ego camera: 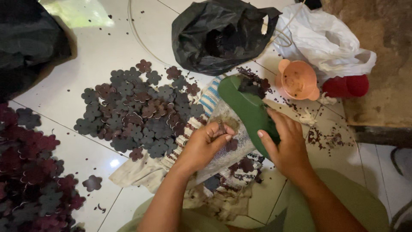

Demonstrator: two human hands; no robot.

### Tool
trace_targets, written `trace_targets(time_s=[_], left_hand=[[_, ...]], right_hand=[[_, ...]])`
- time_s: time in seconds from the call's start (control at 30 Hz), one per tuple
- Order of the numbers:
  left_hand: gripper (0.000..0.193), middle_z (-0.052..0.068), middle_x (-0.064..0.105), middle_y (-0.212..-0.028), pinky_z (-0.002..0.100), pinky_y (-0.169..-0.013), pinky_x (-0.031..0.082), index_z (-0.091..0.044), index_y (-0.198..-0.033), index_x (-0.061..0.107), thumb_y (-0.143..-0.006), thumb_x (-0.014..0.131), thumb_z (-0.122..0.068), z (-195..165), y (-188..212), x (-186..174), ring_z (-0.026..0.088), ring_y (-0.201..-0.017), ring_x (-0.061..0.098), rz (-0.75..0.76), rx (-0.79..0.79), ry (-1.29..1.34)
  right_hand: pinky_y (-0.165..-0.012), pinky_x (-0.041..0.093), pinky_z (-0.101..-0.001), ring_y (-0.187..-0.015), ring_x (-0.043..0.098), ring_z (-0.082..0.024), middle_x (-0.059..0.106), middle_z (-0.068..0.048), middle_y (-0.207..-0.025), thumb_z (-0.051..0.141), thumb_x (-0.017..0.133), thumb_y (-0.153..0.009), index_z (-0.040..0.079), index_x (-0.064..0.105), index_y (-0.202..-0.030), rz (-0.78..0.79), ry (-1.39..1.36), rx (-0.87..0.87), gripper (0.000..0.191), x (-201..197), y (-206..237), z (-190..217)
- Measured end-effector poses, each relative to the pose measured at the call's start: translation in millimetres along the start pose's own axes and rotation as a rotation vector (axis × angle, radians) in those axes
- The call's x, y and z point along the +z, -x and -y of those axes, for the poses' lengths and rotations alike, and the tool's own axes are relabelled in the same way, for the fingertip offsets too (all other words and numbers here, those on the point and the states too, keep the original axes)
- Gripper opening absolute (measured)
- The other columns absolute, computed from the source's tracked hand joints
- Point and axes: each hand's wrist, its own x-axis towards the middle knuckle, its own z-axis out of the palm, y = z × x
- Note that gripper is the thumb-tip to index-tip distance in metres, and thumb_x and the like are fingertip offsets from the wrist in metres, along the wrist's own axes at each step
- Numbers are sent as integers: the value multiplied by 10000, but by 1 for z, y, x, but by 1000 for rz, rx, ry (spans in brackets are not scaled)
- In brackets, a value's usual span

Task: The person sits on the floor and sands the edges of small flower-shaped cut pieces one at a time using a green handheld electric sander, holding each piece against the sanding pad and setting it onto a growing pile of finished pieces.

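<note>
Green tool (248, 109) — long, flat; right-hand (288, 146) held

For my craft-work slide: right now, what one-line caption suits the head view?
Left hand pinches a small tool beside right hand gripping a green slab, flower cutouts heaped nearby.

Glossy white tiled floor (98, 51) meets a rough step (382, 103).
</note>
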Motion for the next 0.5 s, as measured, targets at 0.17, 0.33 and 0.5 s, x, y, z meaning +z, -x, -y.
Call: trace_targets(time_s=[0.17, 0.33, 0.5], left_hand=[[121, -12, 726, -980, 253, -818, 540, -29, -1081, 707, -986, 657, -84, -1, 0, 3, 58, -907, 643, -29, -27, -53], [123, -5, 734, -981, 263, -830, 545, -38, -1085, 715, -987, 654, -81, -4, 0, 4, 69, -913, 656, -5, -57, -33], [132, 4, 760, -997, 274, -839, 557, -45, -1086, 723, -981, 652, -80, -14, 3, 5, 84, -931, 680, -13, 19, -155]], right_hand=[[-1081, 396, -460, -1237, 528, -371, 596, -178, -1374, 265, 693, -945, 35, 549, -1438, 10, 11, 38, 563, 0, -3, -1], [-1082, 386, -461, -1246, 517, -365, 585, -179, -1387, 271, 694, -952, 35, 546, -1442, 29, -4, 43, 564, 0, -3, -5], [-1084, 384, -457, -1244, 517, -359, 583, -175, -1385, 272, 685, -957, 39, 542, -1450, 35, -22, 50, 564, -1, -1, -8]])
